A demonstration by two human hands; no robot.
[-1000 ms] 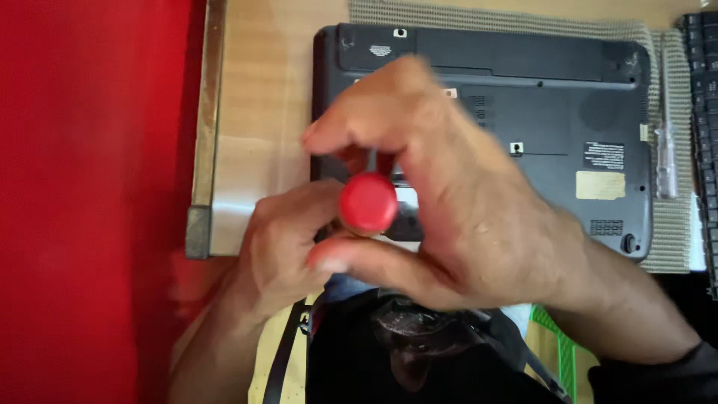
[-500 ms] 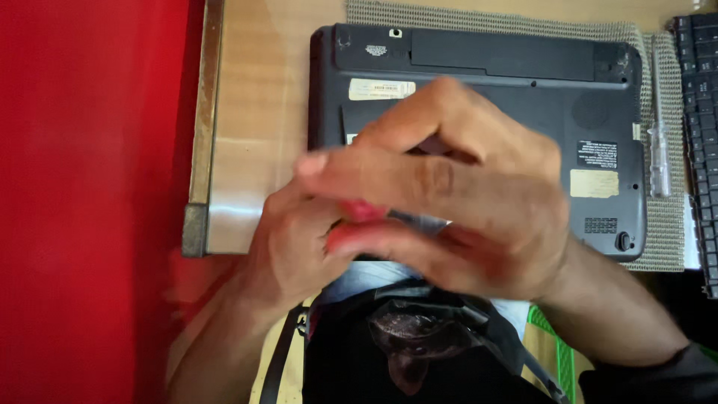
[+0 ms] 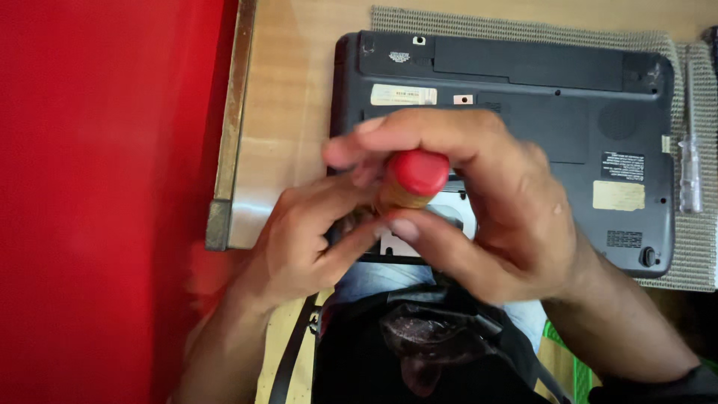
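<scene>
screwdriver (image 3: 413, 178) in right hand (image 3: 486, 209) over laptop (image 3: 523, 97)

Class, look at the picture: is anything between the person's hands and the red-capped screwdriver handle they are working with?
Nothing visible. The right hand already grips the red-capped, amber screwdriver handle, and the left hand touches it lower down, over the upturned grey laptop.

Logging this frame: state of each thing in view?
laptop: upside down, bottom up, on a woven mat
screwdriver: red-capped, upright over the laptop's near edge, tip hidden
right hand: fingers around the handle
left hand: at the lower handle
clear small tool: lying on mat, untouched
</scene>
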